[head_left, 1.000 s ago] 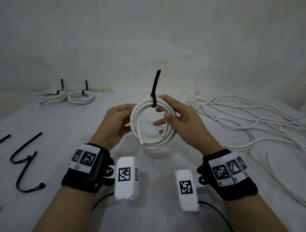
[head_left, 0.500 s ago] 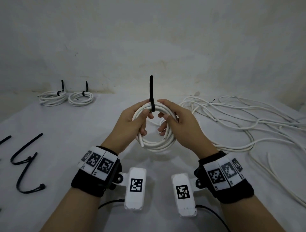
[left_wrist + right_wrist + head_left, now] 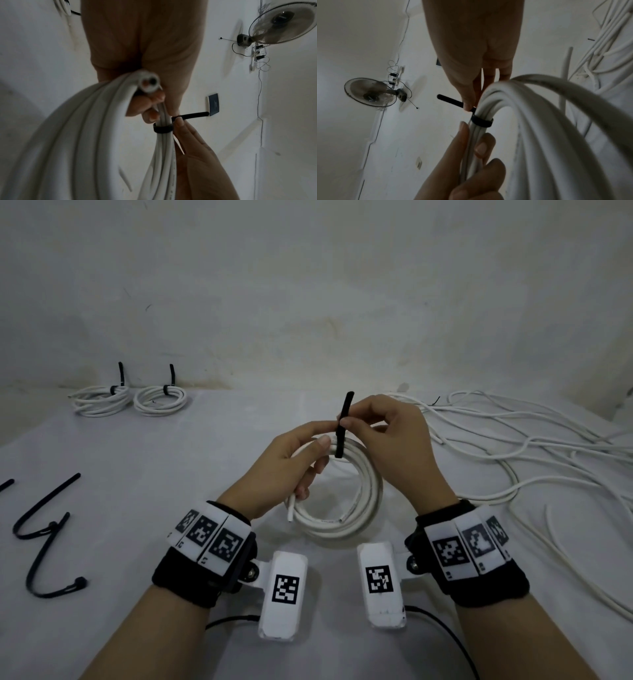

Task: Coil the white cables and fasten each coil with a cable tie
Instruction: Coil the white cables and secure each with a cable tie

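Observation:
A coil of white cable hangs upright above the table between both hands. A black cable tie is looped round the coil's top, its tail sticking up. My left hand grips the coil's strands just left of the tie; in the left wrist view its fingers curl round the coil. My right hand pinches the tie's tail just above the loop. In the right wrist view its thumb and finger hold the tail beside the black band.
Two tied coils lie at the back left by the wall. Loose black ties lie at the left edge. A tangle of loose white cables covers the table's right side. A wall fan shows in the wrist views.
My right hand left the coil's rim and went up to pinch the tie's tail. My left hand shifted to the top of the coil, and the coil dropped closer to me.

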{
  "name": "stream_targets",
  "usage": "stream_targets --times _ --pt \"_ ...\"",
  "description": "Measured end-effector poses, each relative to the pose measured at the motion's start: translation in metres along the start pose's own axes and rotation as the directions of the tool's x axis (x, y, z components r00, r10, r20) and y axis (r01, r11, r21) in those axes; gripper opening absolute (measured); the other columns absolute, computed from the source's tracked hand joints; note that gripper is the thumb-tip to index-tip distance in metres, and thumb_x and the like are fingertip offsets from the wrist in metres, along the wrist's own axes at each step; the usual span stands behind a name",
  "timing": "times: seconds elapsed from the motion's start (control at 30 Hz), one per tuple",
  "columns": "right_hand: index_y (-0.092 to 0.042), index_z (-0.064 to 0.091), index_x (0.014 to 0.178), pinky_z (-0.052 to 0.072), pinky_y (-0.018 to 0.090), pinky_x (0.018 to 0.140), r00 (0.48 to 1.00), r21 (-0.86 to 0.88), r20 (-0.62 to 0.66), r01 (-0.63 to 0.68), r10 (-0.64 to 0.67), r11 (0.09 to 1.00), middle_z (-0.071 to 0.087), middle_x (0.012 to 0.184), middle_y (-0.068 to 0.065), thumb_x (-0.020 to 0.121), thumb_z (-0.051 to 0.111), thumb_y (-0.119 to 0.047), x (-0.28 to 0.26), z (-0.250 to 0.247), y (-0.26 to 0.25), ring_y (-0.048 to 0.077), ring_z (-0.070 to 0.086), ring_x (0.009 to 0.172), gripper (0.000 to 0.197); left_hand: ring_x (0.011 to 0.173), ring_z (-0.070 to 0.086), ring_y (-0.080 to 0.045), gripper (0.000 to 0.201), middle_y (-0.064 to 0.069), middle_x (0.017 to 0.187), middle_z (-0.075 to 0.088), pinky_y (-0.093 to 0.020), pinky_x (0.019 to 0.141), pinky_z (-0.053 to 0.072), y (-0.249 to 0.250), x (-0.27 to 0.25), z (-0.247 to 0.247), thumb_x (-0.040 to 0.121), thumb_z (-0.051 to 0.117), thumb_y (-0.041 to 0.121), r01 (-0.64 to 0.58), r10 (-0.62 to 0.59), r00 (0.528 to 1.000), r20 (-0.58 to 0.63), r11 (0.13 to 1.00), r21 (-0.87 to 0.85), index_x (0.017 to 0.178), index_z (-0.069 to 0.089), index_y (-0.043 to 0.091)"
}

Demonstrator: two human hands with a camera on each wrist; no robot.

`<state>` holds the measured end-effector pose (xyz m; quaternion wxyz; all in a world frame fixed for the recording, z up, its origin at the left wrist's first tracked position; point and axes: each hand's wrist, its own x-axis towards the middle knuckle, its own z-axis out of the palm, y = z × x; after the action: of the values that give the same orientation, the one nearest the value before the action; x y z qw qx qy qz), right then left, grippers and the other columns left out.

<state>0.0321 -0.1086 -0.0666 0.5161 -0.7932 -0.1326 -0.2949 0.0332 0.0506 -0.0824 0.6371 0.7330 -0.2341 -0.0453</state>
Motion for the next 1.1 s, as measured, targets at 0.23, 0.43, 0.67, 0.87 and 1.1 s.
stream_targets --times 0.23,0.43,0.67,0.87,1.1 --pt "-0.014 0.063 0.073 0.046 0.022 0.064 0.989 -0.018 -0.145 0.02 -0.023 1.0 0.063 0.071 -0.008 0.081 0.068 -0.008 -0.001 0.004 0.004 0.005 0.06 0.072 0.011 0.043 0.033 -0.008 0.028 -0.004 0.067 0.041 -0.021 0.042 0.032 0.003 0.002 0.004 0.1 0.041 0.021 -0.019 0.019 1.0 0.005 1.0 -0.006 0.12 0.06 0.029" --pt "-0.021 0.059 0.094 0.048 0.015 0.069 0.994 0.082 0.062 -0.097 0.092 0.992 0.064 0.088 -0.007 0.09 0.062 -0.022 -0.001 0.006 0.005 0.006 0.063 0.078 0.005 0.043 0.036 -0.006 0.028 -0.002 0.066 0.043 -0.02 0.043 0.037 0.003 0.005 -0.004 0.1 0.041 0.018 -0.062 0.06 0.993 -0.105 0.998 -0.011 0.117 0.061 0.028" --pt "-0.007 0.057 0.091 0.045 0.029 0.046 0.978 0.289 0.068 -0.208 0.197 0.935 0.05 0.054 -0.003 0.097 0.051 -0.022 -0.006 0.026 0.003 0.013 0.047 0.039 0.017 0.059 0.057 -0.006 0.026 -0.003 0.077 0.059 -0.029 0.063 0.057 -0.004 0.007 -0.012 0.099 0.044 0.027 -0.113 0.089 0.955 -0.285 0.991 -0.07 0.121 0.055 0.023" --pt "-0.004 0.056 0.094 0.043 0.026 0.043 0.958 0.451 -0.029 -0.242 0.285 0.859 0.044 0.057 0.001 0.098 0.05 -0.024 0.017 0.039 0.004 0.01 0.042 0.038 0.021 0.054 0.058 -0.006 0.029 -0.001 0.071 0.051 -0.026 0.059 0.049 -0.001 0.013 -0.013 0.103 0.027 0.031 -0.035 0.0 0.946 -0.325 0.994 -0.102 0.117 0.048 0.017" --pt "-0.01 0.06 0.087 0.049 0.023 0.052 0.932 0.409 0.056 -0.349 0.359 0.843 0.059 0.071 0.006 0.103 0.035 -0.026 0.042 0.071 0.023 0.015 0.058 0.059 0.033 0.046 0.046 -0.007 0.029 -0.002 0.068 0.044 -0.031 0.063 0.045 -0.005 0.035 -0.056 0.105 0.026 0.023 -0.011 -0.118 0.872 -0.475 0.966 -0.26 0.089 0.05 0.017"
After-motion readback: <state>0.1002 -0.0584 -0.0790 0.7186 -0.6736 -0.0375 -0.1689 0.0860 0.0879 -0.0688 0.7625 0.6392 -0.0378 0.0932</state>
